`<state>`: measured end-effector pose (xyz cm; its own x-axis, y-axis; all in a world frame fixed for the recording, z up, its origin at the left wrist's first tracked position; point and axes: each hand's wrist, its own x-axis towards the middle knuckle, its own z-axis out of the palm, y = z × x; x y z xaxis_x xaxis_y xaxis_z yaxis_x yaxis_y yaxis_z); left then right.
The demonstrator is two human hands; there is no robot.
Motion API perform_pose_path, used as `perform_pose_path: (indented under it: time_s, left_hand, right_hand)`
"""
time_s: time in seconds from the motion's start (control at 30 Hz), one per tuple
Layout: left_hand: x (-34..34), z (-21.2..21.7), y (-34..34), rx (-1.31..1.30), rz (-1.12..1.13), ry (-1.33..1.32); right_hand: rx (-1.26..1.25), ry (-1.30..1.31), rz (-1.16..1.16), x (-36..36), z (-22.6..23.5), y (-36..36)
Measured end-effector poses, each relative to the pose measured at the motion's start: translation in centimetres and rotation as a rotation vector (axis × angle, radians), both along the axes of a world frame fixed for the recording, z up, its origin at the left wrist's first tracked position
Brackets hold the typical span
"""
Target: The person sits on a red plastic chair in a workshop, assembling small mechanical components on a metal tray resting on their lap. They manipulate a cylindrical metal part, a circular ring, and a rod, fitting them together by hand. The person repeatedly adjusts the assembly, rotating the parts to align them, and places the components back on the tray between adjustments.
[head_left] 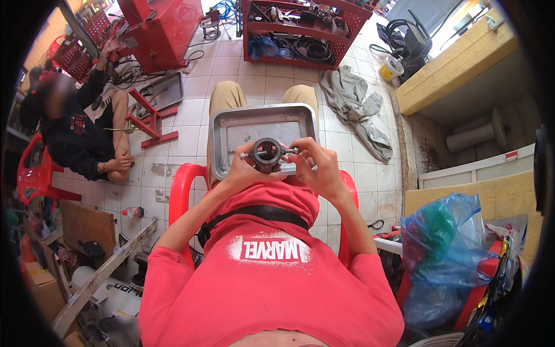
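A dark round metal collar with an open centre is held above a shallow metal tray on my lap. A bolt sticks out from each side of it. My left hand is closed around the collar's left side and underside. On the other side, the fingers of my right hand pinch the head end of the right-hand bolt. Small nut-like pieces lie loose in the tray behind the collar. My fingers hide part of the collar's lower body.
I sit in a red plastic chair. At the left, another person sits by a red metal stand. A red tool cart is ahead, a grey cloth on the tiles, and a blue plastic bag at right.
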<state>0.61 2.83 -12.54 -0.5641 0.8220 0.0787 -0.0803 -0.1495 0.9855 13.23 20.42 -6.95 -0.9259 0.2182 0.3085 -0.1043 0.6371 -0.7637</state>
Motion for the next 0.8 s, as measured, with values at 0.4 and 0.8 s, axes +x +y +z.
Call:
perform_pose_path:
  time_s: [0.4,0.8]
  left_hand:
    - [-0.1,-1.6,-0.4,-0.056,0.047,0.027]
    - [-0.1,-0.1,-0.1,0.019,-0.035,0.099]
  right_hand:
    - [-0.012,0.085,-0.018,0.1,-0.2,-0.3]
    - [0.094,0.030,0.073,0.6,-0.7,1.1]
